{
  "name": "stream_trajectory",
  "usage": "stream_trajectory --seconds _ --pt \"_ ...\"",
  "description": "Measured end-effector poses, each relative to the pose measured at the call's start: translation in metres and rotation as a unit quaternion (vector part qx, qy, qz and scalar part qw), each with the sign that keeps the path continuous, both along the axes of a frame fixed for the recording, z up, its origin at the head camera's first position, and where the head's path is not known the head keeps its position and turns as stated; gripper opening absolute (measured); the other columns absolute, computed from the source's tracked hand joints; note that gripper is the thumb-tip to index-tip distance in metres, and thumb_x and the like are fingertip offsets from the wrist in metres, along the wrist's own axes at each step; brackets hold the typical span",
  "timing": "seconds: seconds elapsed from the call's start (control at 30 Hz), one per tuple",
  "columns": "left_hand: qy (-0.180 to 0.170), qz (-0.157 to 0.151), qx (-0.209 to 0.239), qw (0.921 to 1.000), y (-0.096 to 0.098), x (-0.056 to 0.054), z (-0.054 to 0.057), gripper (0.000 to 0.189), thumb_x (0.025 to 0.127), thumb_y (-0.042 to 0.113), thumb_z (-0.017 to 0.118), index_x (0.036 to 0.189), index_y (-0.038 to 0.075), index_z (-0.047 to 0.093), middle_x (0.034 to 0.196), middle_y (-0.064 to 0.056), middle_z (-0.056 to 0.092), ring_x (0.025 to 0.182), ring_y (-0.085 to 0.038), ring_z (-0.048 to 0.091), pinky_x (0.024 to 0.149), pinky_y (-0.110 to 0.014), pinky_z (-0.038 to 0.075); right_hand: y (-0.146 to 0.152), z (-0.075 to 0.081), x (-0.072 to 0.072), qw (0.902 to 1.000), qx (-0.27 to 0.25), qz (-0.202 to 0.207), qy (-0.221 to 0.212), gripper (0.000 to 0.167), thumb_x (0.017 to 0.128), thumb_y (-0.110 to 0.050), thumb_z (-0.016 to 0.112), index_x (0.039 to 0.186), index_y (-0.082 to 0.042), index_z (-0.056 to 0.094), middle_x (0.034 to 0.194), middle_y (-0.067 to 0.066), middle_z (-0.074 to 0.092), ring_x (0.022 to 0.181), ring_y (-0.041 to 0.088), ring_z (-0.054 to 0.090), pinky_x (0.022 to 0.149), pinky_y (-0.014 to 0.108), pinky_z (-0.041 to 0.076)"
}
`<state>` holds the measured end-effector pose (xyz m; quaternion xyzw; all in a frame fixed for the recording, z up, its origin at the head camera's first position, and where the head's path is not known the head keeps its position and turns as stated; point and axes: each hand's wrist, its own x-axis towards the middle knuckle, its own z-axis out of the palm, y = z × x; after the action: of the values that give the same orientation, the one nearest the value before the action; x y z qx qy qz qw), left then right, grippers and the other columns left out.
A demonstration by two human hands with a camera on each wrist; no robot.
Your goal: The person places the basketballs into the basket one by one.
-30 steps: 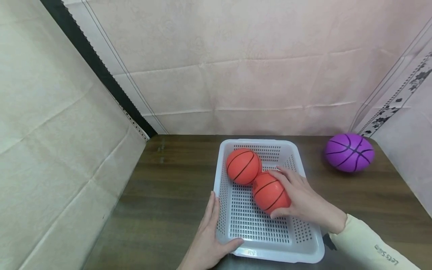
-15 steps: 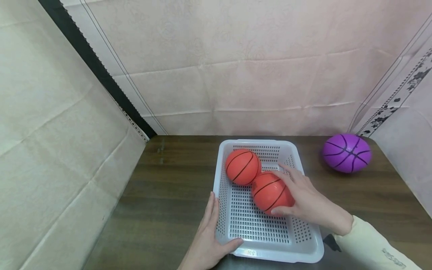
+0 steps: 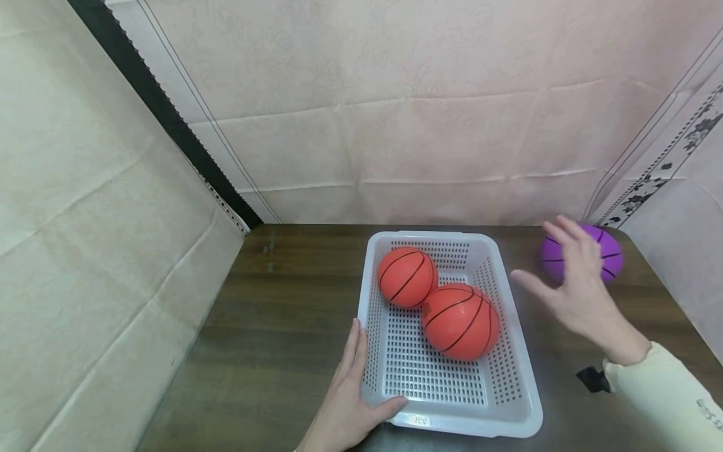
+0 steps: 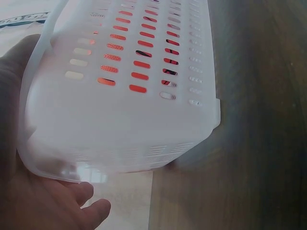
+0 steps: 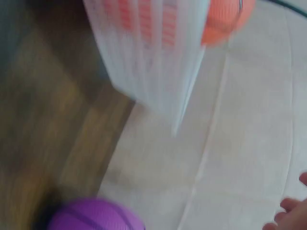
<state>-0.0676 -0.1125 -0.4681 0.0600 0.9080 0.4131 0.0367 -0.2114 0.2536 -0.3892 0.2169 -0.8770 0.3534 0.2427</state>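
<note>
A white plastic basket [image 3: 508,411] with slotted walls stands on the table, with two orange toy basketballs inside. The smaller ball [image 3: 408,277] lies toward the far left corner; the larger ball [image 3: 460,322] is beside it, nearer the middle. My left hand [image 3: 353,402] holds the basket's near left corner, fingers along the left side and thumb at the front rim. In the left wrist view, fingertips [image 4: 98,208] show past the rim. To the right of the basket, my right hand [image 3: 582,295] holds nothing, fingers spread, and partly covers a purple toy basketball [image 3: 612,254].
The dark wooden table [image 3: 282,351] extends on both sides of the basket. Pale cloth walls [image 3: 395,144] enclose it at the back, left and right. A black tab [image 3: 593,379] shows beside the right sleeve [image 3: 666,389].
My right hand has let go of the larger orange ball and moved right, out of the basket to the purple ball. The left hand and the basket keep their places.
</note>
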Motion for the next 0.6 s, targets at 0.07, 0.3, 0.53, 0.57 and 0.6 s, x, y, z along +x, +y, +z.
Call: stream_trajectory --seconds 0.07,0.3,0.53,0.57,0.6 --pt "-0.003 0.0 0.002 1.0 0.0 0.0 0.0 0.119 0.07 0.076 0.066 0.156 0.029 -0.001 0.158 0.023 -0.018 0.146 -0.024 0.008 0.109 -0.057 0.025 0.012 0.002 -0.007 0.999 -0.018 -0.041 0.004 0.099 0.069 -0.014 0.086 0.15 -0.007 0.03 0.158 0.014 0.016 0.139 0.036 0.011 0.106 0.066 0.006" --pt "-0.005 0.003 0.006 1.0 -0.001 -0.001 0.001 0.119 0.071 0.073 0.068 0.157 0.028 -0.001 0.157 0.023 -0.018 0.146 -0.025 0.008 0.109 -0.057 0.025 0.055 -0.005 -0.039 0.9882 -0.025 -0.139 -0.061 0.091 0.084 -0.024 0.076 0.152 -0.004 0.019 0.158 0.015 0.003 0.142 0.032 -0.003 0.109 0.06 -0.003" --pt "-0.012 0.0 0.009 0.9999 0.001 -0.001 -0.001 0.119 0.071 0.076 0.066 0.156 0.029 -0.003 0.158 0.021 -0.017 0.146 -0.027 0.009 0.108 -0.06 0.025 0.097 -0.035 -0.058 0.9602 0.008 -0.205 -0.19 0.105 0.09 -0.048 0.064 0.153 0.0 -0.005 0.157 0.021 -0.021 0.141 0.046 -0.018 0.104 0.07 -0.01" --pt "-0.013 -0.001 0.009 0.9999 0.001 -0.001 -0.001 0.119 0.071 0.076 0.066 0.156 0.029 -0.003 0.158 0.021 -0.017 0.146 -0.028 0.009 0.108 -0.06 0.025 0.1 -0.039 -0.059 0.9578 0.015 -0.207 -0.199 0.107 0.09 -0.05 0.063 0.153 0.001 -0.006 0.156 0.023 -0.023 0.14 0.048 -0.019 0.103 0.071 -0.01" --pt "-0.015 -0.002 0.01 0.9998 0.001 -0.001 -0.001 0.119 0.071 0.076 0.066 0.156 0.029 -0.003 0.158 0.021 -0.018 0.146 -0.028 0.01 0.108 -0.061 0.025 0.103 -0.042 -0.06 0.956 0.019 -0.208 -0.206 0.108 0.089 -0.051 0.063 0.152 0.002 -0.007 0.156 0.024 -0.023 0.139 0.049 -0.019 0.102 0.072 -0.009"
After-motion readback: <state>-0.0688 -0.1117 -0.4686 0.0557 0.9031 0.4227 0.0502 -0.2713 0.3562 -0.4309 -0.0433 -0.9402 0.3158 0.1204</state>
